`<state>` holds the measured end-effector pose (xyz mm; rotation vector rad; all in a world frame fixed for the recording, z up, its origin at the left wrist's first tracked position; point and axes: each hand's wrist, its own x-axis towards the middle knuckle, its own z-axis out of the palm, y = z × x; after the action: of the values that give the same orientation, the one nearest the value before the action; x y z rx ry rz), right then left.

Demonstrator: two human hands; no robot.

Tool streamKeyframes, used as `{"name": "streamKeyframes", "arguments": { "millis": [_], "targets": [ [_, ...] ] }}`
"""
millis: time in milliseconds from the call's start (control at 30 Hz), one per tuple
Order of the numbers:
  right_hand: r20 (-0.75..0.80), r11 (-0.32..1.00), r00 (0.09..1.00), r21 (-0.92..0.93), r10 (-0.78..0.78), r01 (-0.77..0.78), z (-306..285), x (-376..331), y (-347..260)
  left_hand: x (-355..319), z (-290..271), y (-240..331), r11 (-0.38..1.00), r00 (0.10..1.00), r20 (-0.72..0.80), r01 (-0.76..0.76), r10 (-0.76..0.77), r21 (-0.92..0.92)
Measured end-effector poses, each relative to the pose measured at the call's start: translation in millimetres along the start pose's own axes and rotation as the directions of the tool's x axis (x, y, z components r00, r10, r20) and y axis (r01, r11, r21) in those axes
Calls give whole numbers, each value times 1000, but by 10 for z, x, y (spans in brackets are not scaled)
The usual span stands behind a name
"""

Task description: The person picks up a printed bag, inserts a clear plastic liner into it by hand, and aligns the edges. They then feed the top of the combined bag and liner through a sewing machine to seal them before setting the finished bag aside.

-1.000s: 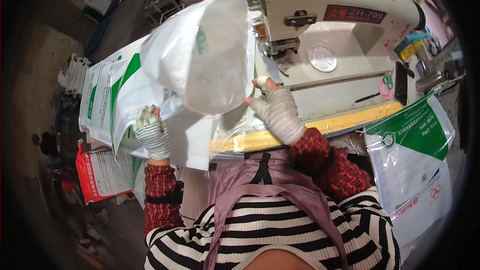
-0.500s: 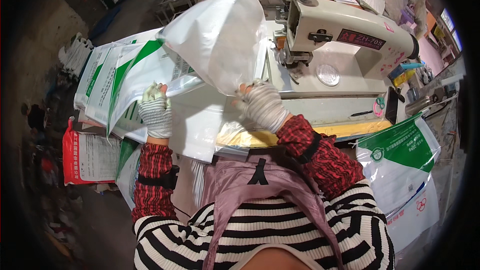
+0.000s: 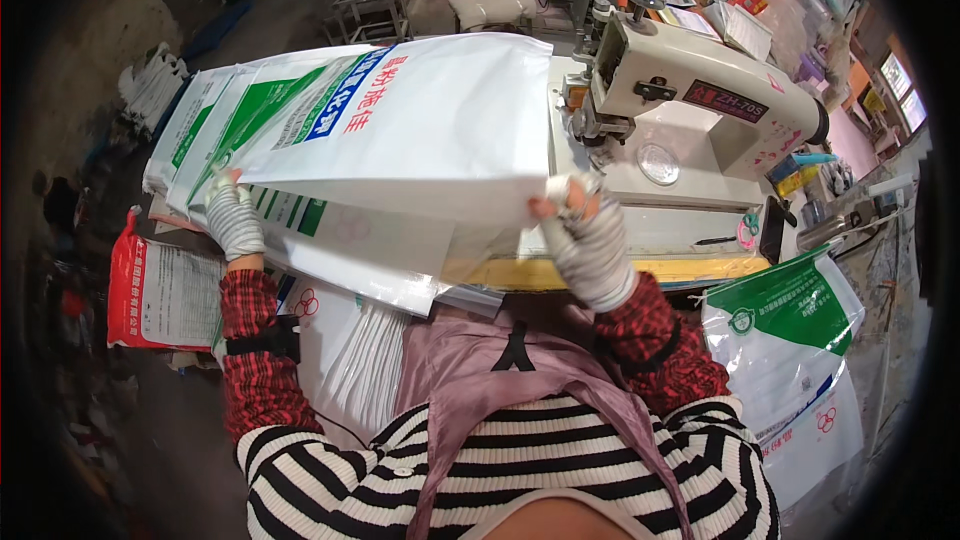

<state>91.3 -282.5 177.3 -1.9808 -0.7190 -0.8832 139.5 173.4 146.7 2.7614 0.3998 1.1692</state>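
A white woven sack with green, blue and red print stretches between my hands, its near edge lifted. My left hand, in a striped fingerless glove, pinches that edge at the green-printed left end. In a matching glove, my right hand is closed on the near right corner, beside the sewing machine. Under the raised sack lie more printed sacks, reaching toward the table's front edge. My right fingers partly hide the corner they hold.
Scissors, a pen and a dark phone lie on the right of the machine table. Green-and-white sacks hang at the right. A red-and-white bag is at the left, and folded white sacks sit below the table edge.
The sack, bunched and raised before, is now spread flat to the left of the machine with its print showing. My left hand moved left, my right hand right and slightly nearer.
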Motion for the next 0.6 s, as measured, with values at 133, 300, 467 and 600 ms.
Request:
{"name": "streamKeyframes", "arguments": {
  "millis": [133, 300, 467, 600],
  "targets": [
    [369, 981, 911, -15, 183, -191, 173, -339, -198, -393, -44, 399, -122, 462, 526, 658, -714, -743],
    [445, 997, 895, -80, 18, 20, 407, -492, -200, -1294, 128, 966, -655, 567, 823, 617, -15, -437],
    [469, 997, 881, 65, -68, 43, 311, -348, -600, -1419, 194, 794, 85, 733, 654, 675, -186, -733],
    [760, 992, 637, 111, -128, 66, 390, -478, -751, -1426, -74, 461, 142, 617, 755, 787, -220, -601]
  ]
}}
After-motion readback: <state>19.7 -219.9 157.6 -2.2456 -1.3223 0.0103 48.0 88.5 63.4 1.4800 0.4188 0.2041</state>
